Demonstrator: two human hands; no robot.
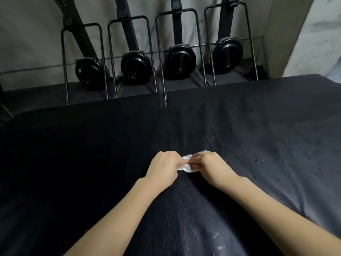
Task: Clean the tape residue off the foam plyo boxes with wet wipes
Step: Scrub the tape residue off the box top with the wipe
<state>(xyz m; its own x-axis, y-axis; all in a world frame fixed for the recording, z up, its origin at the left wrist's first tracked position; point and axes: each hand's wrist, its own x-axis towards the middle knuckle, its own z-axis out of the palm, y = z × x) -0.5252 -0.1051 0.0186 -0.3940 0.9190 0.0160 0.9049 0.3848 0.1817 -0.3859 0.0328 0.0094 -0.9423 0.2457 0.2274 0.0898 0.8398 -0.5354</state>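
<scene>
Two black foam plyo boxes lie side by side under me, the left box [77, 145] and the right box [267, 130], with a seam running between them. The right box's top shows rough, flaky patches of residue. A small crumpled white wet wipe [186, 164] sits just above the box surface near the seam. My left hand [163, 168] pinches its left side and my right hand [208, 166] pinches its right side, fingers curled round it. Most of the wipe is hidden between the two hands.
Several black upright rowing machines [180, 60] with round fan housings and metal frames stand stored against the pale wall [36, 43] beyond the boxes' far edge. A shiny wet streak [203, 235] shows on the box surface near me.
</scene>
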